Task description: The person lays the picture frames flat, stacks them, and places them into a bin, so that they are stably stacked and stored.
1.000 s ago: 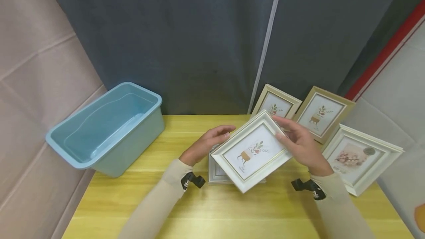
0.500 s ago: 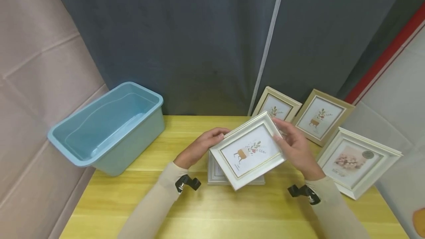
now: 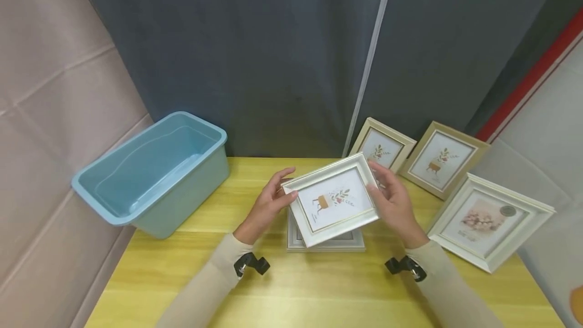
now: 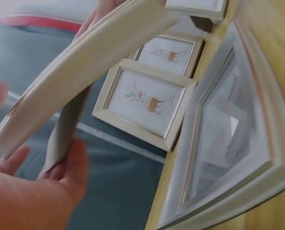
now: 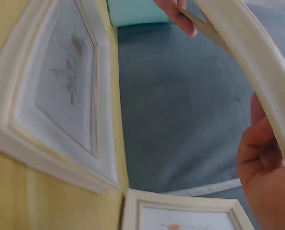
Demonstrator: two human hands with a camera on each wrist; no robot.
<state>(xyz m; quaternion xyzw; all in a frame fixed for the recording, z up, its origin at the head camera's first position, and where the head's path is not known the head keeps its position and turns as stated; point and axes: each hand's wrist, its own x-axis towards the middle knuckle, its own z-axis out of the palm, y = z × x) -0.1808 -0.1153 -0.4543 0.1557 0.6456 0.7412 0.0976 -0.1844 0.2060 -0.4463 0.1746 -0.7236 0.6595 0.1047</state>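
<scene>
A white picture frame with a plant-and-stool print is held tilted above the table, face up in the head view. My right hand grips its right edge, thumb in front and fingers behind. At its left corner is my left hand, with the thumb by the edge. A flap-like stand sticks out from the frame's back; the left fingers hold its end, as the right wrist view also shows. Underneath, a second white frame lies flat on the table, partly covered in the head view.
Two beige-gold frames stand at the back right. A larger white frame with a blossom print stands at the right. On the left is a light-blue plastic tub. A dark curtain hangs behind the yellow wood table.
The held frame has shifted left and turned closer to level. My right hand has moved left with it. The left thumb has come to the frame's left corner, and its index finger has lifted.
</scene>
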